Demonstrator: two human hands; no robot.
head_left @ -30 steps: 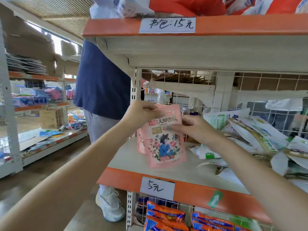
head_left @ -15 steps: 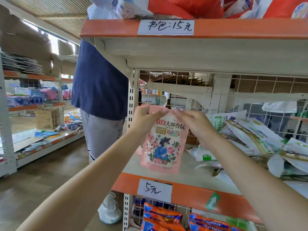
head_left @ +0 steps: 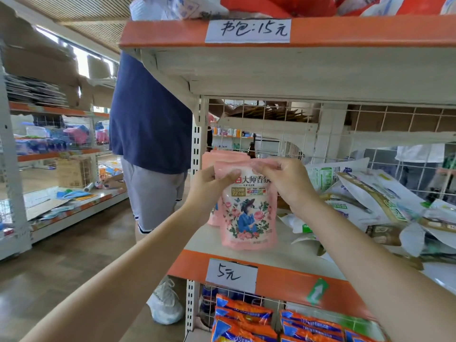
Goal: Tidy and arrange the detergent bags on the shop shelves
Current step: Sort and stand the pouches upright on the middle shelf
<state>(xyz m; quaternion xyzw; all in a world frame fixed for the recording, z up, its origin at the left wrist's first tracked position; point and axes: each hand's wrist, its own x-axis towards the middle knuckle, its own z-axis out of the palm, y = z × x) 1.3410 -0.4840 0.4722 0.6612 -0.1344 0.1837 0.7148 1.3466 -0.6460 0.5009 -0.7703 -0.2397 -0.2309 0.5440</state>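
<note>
A pink detergent bag (head_left: 248,218) with roses and a figure in blue stands upright near the left front of the middle shelf (head_left: 283,257). My left hand (head_left: 209,186) pinches its top left corner and my right hand (head_left: 288,181) pinches its top right corner. More pink bags (head_left: 212,159) stand right behind it at the shelf's left end. To the right, several white, green and gold detergent bags (head_left: 365,201) lie in a loose heap.
A person in a navy shirt and grey shorts (head_left: 150,134) stands left of the shelf post (head_left: 196,144). Orange packets (head_left: 244,319) fill the shelf below. A wire grid (head_left: 370,134) backs the shelf. Another shelf unit (head_left: 61,156) runs along the left aisle.
The pink bag came down from in front of the shelf and now stands upright on the shelf board. Both hands shifted to its top corners.
</note>
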